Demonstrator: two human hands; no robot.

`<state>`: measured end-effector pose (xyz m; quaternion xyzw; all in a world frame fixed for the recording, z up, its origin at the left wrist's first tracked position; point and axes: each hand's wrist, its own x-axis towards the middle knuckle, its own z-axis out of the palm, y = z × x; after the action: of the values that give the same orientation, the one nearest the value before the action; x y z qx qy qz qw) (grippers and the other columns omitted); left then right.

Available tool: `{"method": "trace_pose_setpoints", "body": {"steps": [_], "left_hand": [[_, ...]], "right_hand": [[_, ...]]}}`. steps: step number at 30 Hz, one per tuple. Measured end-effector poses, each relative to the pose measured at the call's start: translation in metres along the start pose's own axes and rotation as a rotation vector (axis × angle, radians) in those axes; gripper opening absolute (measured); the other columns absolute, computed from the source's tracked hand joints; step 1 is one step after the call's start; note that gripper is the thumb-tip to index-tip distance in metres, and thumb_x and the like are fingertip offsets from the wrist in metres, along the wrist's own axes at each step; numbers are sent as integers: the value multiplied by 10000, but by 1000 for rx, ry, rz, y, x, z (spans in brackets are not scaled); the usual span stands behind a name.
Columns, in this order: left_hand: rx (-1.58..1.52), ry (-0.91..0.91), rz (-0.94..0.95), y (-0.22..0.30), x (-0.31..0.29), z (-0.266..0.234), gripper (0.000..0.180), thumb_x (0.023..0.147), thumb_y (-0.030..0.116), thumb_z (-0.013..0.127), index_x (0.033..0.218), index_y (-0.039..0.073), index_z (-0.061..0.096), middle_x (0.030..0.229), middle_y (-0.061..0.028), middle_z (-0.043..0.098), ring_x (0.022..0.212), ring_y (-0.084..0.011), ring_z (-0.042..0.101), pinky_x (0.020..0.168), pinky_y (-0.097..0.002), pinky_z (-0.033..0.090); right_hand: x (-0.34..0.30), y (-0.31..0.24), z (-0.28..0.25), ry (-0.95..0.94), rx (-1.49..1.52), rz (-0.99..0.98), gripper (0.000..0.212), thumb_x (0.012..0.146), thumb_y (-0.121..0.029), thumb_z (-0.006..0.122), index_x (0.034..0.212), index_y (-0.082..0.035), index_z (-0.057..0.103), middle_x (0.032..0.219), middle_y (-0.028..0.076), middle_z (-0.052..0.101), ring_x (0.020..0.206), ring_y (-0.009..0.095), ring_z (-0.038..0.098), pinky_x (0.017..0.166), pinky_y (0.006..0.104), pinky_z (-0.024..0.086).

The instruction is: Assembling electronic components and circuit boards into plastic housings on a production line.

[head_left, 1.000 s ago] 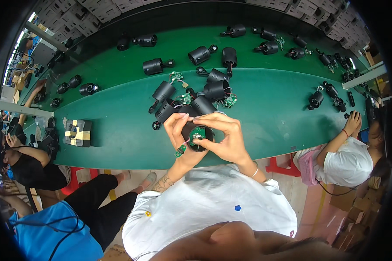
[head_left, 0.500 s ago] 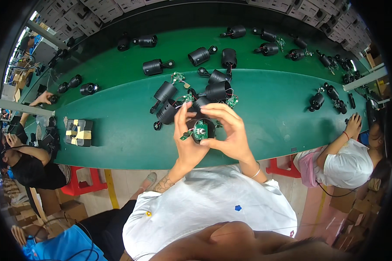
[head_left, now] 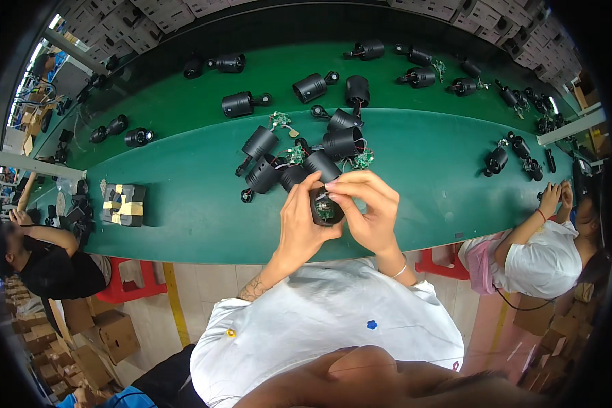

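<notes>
Above the front edge of the green worktable [head_left: 183,224], my left hand [head_left: 298,228] is wrapped around a black cylindrical housing [head_left: 334,222] whose open mouth faces me. Inside it shows a green circuit board [head_left: 325,209]. My right hand [head_left: 372,214] pinches thumb and fingertips at the housing's upper rim; what lies between them is too small to make out. Just beyond my fingers is a cluster of similar black housings, including one ribbed housing [head_left: 260,143] and another black housing [head_left: 321,165]. A green circuit board [head_left: 363,160] hangs out on wires beside them.
A black block with yellow tape [head_left: 123,205] sits to the left. More black housings [head_left: 311,88] lie along the table's raised far strip. A person in black [head_left: 54,262] sits at left, and one in white [head_left: 544,255] at right. Red stools [head_left: 132,282] stand below the edge.
The circuit board, earlier lying face-up at the housing's mouth, now sits deeper inside. My right hand has gone from cupping the housing to pinching at its rim.
</notes>
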<state>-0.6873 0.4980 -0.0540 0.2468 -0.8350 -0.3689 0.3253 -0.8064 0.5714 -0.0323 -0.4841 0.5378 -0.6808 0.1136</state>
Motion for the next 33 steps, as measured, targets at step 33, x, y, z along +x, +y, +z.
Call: {"method": "trace_pose_setpoints", "body": {"steps": [33], "left_hand": [[-247,310,261,-14,-2,18,592,612,-16,788,1098,78,464,1052,-93,510,880,-210,578,761,-329,507]], "right_hand": [[6,-14,3,-98,145,269,142,592,49,753,695,-32,697,1006,56,575,1126,252,525,924,378,498]]}}
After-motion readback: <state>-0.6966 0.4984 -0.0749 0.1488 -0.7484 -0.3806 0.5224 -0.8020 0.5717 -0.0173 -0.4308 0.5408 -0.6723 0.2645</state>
